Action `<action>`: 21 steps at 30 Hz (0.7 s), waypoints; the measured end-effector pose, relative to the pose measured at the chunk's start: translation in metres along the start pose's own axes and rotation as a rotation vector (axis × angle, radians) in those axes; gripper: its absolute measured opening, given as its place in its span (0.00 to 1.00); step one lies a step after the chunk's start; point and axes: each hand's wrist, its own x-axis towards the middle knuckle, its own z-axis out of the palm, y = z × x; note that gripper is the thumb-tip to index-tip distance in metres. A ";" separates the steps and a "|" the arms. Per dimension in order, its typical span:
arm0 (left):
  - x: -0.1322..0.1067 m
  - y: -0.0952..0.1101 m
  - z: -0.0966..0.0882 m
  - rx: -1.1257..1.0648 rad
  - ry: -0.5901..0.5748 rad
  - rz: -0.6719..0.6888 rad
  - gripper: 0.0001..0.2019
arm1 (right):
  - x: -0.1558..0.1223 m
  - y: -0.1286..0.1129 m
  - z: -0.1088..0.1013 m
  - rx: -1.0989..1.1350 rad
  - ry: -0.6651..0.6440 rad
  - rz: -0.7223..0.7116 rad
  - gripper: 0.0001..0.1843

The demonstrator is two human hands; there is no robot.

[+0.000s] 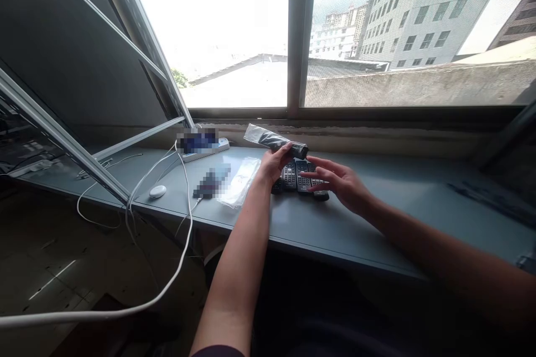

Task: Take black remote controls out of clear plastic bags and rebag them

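My left hand (274,163) is closed round a black remote sealed in a clear plastic bag (274,140), held just above the grey desk (377,217) near the window. My right hand (337,181) hovers with fingers spread over a row of black remote controls (299,178) lying side by side on the desk, fingertips at or just above their buttons. An empty clear plastic bag (240,181) lies flat on the desk to the left of the remotes.
A blurred dark object (211,181) sits beside the empty bag, a white power strip (203,145) behind it. White cables (167,223) hang off the desk's front edge, near a small round white device (157,192). A tilted metal frame (84,145) stands at left.
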 end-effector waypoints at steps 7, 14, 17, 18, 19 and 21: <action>-0.006 -0.002 0.001 0.104 -0.154 -0.033 0.19 | -0.003 -0.001 -0.002 -0.048 -0.133 -0.019 0.21; -0.023 0.002 0.007 0.286 -0.434 -0.108 0.23 | -0.003 -0.003 0.002 -0.065 -0.188 -0.026 0.24; -0.026 0.005 0.010 0.309 -0.440 -0.103 0.22 | -0.003 -0.002 0.002 -0.057 -0.191 -0.016 0.24; -0.026 0.005 0.010 0.314 -0.424 -0.097 0.22 | -0.003 -0.002 0.002 -0.053 -0.186 -0.017 0.24; -0.024 0.005 0.011 0.313 -0.398 -0.084 0.21 | -0.003 -0.002 0.001 -0.050 -0.176 -0.021 0.24; -0.020 0.003 0.010 0.287 -0.314 -0.040 0.17 | -0.003 -0.002 0.000 -0.050 -0.151 -0.034 0.23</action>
